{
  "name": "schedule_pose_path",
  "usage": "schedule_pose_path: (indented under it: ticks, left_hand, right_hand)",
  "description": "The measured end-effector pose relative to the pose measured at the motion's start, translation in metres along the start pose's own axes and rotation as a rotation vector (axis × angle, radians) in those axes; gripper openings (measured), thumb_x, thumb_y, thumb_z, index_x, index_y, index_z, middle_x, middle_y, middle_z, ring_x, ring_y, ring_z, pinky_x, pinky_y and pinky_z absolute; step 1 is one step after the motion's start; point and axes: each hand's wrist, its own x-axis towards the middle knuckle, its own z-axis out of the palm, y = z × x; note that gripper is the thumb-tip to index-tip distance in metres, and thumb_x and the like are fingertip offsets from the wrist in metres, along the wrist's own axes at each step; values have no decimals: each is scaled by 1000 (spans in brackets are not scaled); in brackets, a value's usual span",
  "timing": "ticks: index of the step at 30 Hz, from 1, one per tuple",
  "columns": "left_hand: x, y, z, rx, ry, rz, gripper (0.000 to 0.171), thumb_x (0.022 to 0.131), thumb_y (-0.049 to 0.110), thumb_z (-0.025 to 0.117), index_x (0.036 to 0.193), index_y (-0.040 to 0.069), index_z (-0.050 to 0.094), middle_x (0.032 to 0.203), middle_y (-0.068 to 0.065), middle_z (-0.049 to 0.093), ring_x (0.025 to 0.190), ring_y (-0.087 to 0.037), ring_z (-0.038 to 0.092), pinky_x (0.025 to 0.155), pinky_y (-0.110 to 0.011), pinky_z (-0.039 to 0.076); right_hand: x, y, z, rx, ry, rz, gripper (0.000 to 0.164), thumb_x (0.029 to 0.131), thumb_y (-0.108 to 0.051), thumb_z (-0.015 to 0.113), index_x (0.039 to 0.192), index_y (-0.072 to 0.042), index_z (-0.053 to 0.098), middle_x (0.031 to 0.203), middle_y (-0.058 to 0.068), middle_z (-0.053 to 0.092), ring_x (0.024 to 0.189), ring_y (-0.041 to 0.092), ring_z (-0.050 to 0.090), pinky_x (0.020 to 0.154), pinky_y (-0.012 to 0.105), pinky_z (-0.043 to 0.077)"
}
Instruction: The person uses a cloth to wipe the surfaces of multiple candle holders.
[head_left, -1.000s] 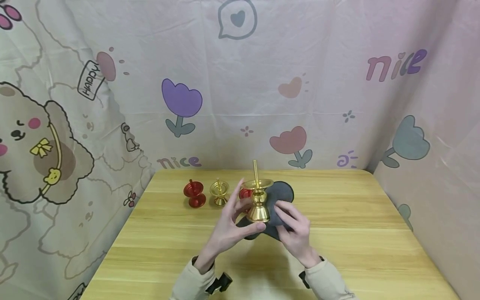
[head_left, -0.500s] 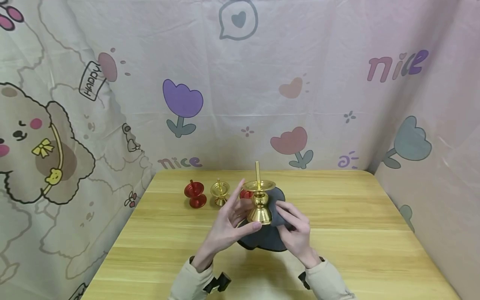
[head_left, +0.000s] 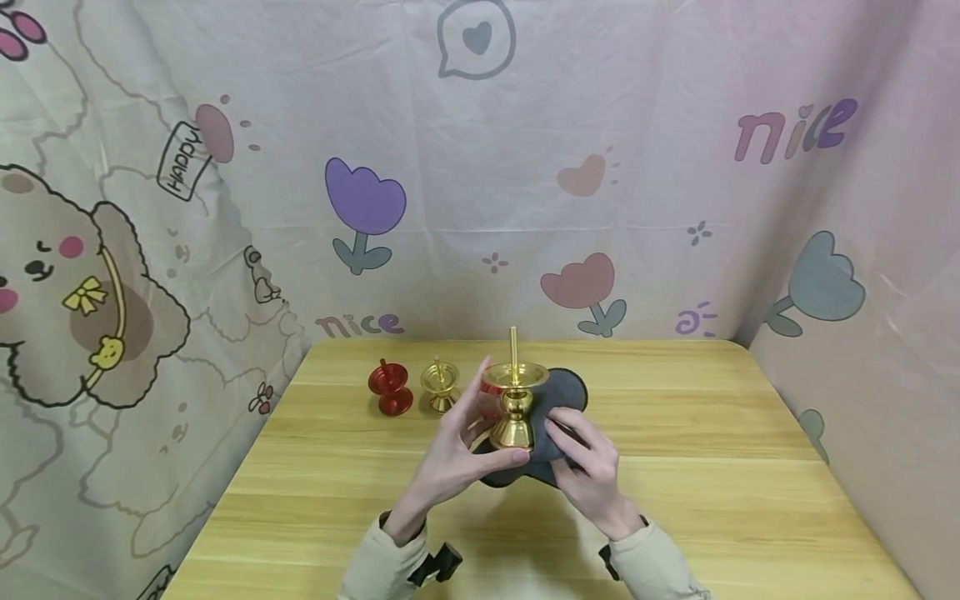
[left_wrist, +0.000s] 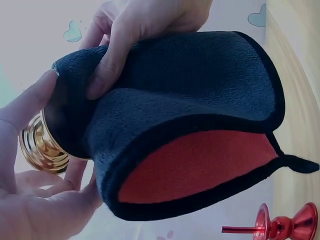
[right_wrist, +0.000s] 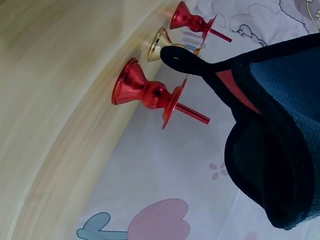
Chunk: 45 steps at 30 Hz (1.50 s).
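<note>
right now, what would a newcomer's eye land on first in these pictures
Probably the shiny gold candle holder, held nearly upright in the left hand at the centre. Next, the dark cloth held up to it by the right hand, its red side vivid in the left wrist view. Behind, a red holder stands toward the table's back left.

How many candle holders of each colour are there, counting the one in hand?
Gold: 2 (the held gold holder in the left hand, and the standing gold holder)
Red: 2 (the left-end red holder and the right-end red holder, as the head view orders the row)
Total: 4
</note>
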Motion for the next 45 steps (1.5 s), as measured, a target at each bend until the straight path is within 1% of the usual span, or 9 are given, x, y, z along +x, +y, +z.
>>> schedule_pose_path:
  ticks: [7, 11, 17, 21, 26, 30, 36, 39, 45]
  left_hand:
    - [-2, 0, -1, -122, -79, -41, 104, 89, 7, 76, 163, 29, 7, 131, -21, 61, 123, -16, 61, 109, -24, 46]
    - [-1, 2, 1, -50, -59, -64, 108, 86, 17, 81, 163, 30, 7, 139, -16, 58, 129, -23, 57, 110, -23, 45]
    - [0, 4, 3, 1, 0, -42, 112, 80, 18, 87, 163, 24, 13, 124, -17, 61, 111, -20, 62, 100, -25, 52]
    - [-1, 4, 1, -35, -8, -12, 106, 83, 11, 83, 163, 22, 15, 118, -21, 63, 108, -13, 64, 100, -23, 52]
    - [-2, 4, 1, -36, -51, -23, 103, 89, 10, 77, 164, 23, 7, 139, -21, 58, 127, -22, 60, 108, -24, 46]
    - [-1, 3, 3, -2, -43, -64, 112, 85, 19, 82, 164, 25, 3, 146, -17, 53, 132, -31, 56, 111, -28, 45]
    - [2, 0, 4, 11, -10, -37, 115, 80, 16, 86, 163, 26, 7, 124, -16, 62, 113, -22, 62, 101, -25, 51]
    - [2, -1, 2, -13, -26, -6, 109, 84, 13, 83, 164, 24, 9, 121, -19, 63, 110, -15, 63, 100, -24, 51]
    - [0, 0, 1, -62, -83, 3, 99, 91, 10, 74, 164, 20, 7, 143, -24, 55, 128, -13, 58, 105, -24, 47]
  right_hand:
    - [-3, -1, -3, 206, 28, 285, 21, 95, -2, 65, 103, 16, 72, 113, 18, 72, 113, 12, 67, 98, 19, 53]
    - [-2, 0, -4, 118, 15, 213, 22, 96, -4, 64, 101, 15, 73, 102, 26, 70, 109, 16, 69, 98, 20, 53]
    - [-1, 1, -1, 38, -17, 23, 20, 96, -3, 63, 95, 14, 74, 97, 28, 68, 94, 30, 69, 100, 24, 53]
    - [-1, 1, -2, 92, -7, 105, 21, 96, -4, 64, 98, 14, 74, 100, 28, 69, 102, 22, 70, 99, 22, 53]
    - [-3, 2, -5, 174, 23, 278, 21, 95, -3, 65, 102, 15, 73, 106, 24, 71, 112, 11, 68, 98, 20, 53]
    - [-3, 3, -5, 120, -1, 211, 21, 95, -4, 65, 101, 14, 73, 101, 28, 69, 107, 16, 69, 98, 20, 53]
    - [-2, 3, -2, 101, -24, 75, 19, 95, -2, 63, 100, 14, 74, 96, 31, 67, 100, 24, 69, 98, 21, 54]
    - [-2, 3, -2, 128, -7, 117, 20, 95, -2, 64, 101, 14, 73, 100, 29, 68, 105, 20, 69, 98, 21, 53]
    - [0, 2, -6, 223, 49, 317, 18, 92, 3, 66, 103, 16, 72, 115, 14, 72, 113, 12, 68, 98, 20, 53]
